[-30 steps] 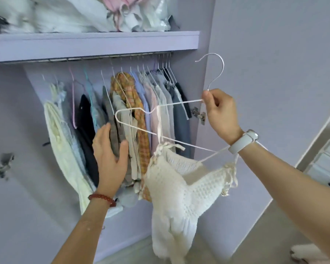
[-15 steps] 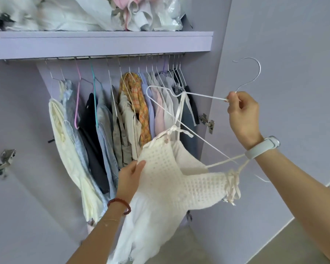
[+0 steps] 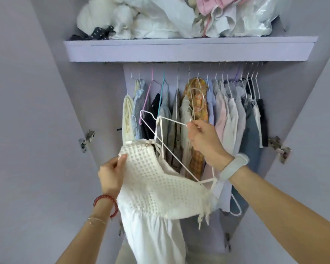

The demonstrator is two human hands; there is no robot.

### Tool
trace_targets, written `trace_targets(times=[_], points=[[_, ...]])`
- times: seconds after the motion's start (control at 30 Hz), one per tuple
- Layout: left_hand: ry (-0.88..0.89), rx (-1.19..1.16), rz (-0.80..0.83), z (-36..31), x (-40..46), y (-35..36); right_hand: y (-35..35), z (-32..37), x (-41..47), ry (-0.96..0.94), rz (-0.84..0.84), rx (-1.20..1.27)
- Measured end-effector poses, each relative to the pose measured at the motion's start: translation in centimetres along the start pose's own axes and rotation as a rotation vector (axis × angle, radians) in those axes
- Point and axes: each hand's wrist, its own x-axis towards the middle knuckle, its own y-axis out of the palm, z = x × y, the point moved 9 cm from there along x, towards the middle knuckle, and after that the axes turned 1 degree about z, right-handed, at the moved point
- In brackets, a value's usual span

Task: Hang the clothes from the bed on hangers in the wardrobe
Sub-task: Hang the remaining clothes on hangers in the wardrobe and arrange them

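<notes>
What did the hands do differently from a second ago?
The left hand left the hanging clothes and now pinches the edge of the white knitted top. The right hand brought the white hanger in from the right, in front of the clothes. Same as before: the right hand pinches the hanger by its neck, and the top hangs from it.

- Two hands: the left hand (image 3: 111,175) and the right hand (image 3: 205,139).
- One white knitted dress (image 3: 156,189), on one white wire hanger (image 3: 171,149).
- One shelf (image 3: 189,49), carrying one heap of bundled fabrics (image 3: 171,16).
- One row of hung garments (image 3: 198,119); too closely packed for an exact count.
- Two coloured hangers in that row: one pink hanger (image 3: 150,88), one teal hanger (image 3: 162,86).
- Two metal hinges: the left hinge (image 3: 86,140), the right hinge (image 3: 279,148).
- One red bead bracelet (image 3: 105,199); one pale wristband (image 3: 234,165).
</notes>
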Motion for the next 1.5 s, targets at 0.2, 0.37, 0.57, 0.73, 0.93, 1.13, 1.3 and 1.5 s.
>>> trace_targets(times=[0.2,0.37,0.57,0.73,0.93,1.13,1.3,1.5], points=[[-0.004,0.077,-0.153,1.2,7.0,-5.1,12.6,0.7,4.7,0.143,0.155,0.233],[0.06,0.083,-0.118,2.0,14.1,-7.1,22.1,0.3,9.5,0.358,0.152,0.543],[0.084,0.036,-0.112,3.5,19.7,-7.7,29.3,0.6,13.6,0.425,0.238,0.921],[0.119,-0.124,0.106,4.1,20.6,-5.7,31.5,-1.0,15.9,0.305,0.252,0.645],[0.053,-0.154,0.223,5.8,21.3,-4.2,34.1,-2.6,17.7,0.326,0.265,0.67],[0.069,-0.025,0.219,7.1,22.5,-3.1,35.5,-2.8,18.4,0.369,0.311,0.72],[0.127,0.04,0.281,5.8,22.7,-1.3,34.6,-3.2,18.8,0.369,0.306,0.67],[0.033,-0.11,0.238,6.4,22.9,-0.7,30.5,-3.7,18.1,0.163,0.143,0.404]])
